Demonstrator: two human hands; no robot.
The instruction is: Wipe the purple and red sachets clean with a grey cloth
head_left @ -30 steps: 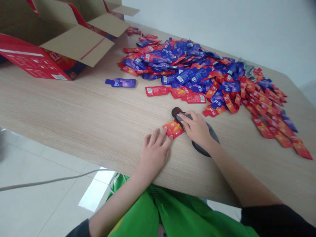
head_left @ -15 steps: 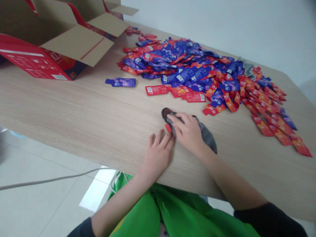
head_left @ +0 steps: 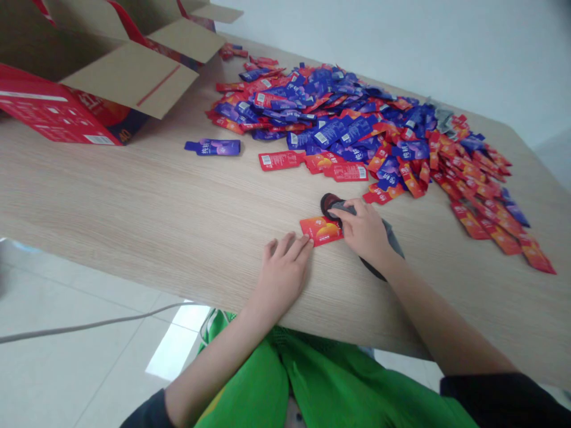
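A red-orange sachet (head_left: 319, 230) lies flat on the table, its right end partly covered. Along its lower left edge rest the fingertips of my left hand (head_left: 285, 267), fingers stretched out and nothing gripped. Closed in my right hand (head_left: 363, 232) is a grey object with a dark, reddish oval end (head_left: 331, 206); its exact kind does not show. That oval end is over the sachet's upper right corner, and the grey part reaches out behind my hand.
A large heap of red and purple sachets (head_left: 330, 131) spreads across the far side. One purple sachet (head_left: 218, 147) lies apart on the left. Open red cardboard boxes (head_left: 66, 110) stand at the back left. A cable (head_left: 89, 328) runs below the table's front edge.
My right hand has moved right and slightly away with the grey object, uncovering most of the red-orange sachet. My left hand has stayed nearly in place.
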